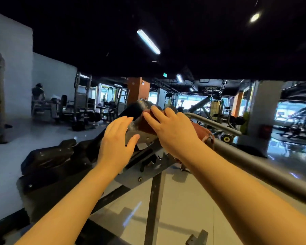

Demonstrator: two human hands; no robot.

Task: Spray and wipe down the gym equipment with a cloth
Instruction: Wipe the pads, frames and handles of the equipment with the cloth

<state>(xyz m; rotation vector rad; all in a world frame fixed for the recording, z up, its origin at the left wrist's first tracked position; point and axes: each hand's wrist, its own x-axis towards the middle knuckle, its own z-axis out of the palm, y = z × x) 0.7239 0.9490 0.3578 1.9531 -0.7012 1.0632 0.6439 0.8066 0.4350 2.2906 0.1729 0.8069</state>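
Note:
A black padded bench (pixel 48 167) on a grey metal frame (pixel 143 167) fills the middle of the head view. At its top end sits a black roller pad (pixel 134 107). A reddish-brown cloth (pixel 200 129) lies over the frame just below the roller. My right hand (pixel 171 129) presses flat on the cloth, fingers spread toward the roller. My left hand (pixel 116 138) hovers open beside the roller and the metal bracket, holding nothing. No spray bottle is in view.
A thick grey bar (pixel 265 167) runs from the cloth toward the lower right. A vertical support post (pixel 155 204) stands under the frame. Racks and machines (pixel 81 103) line the back, and a person (pixel 38 92) is at the far left by the wall.

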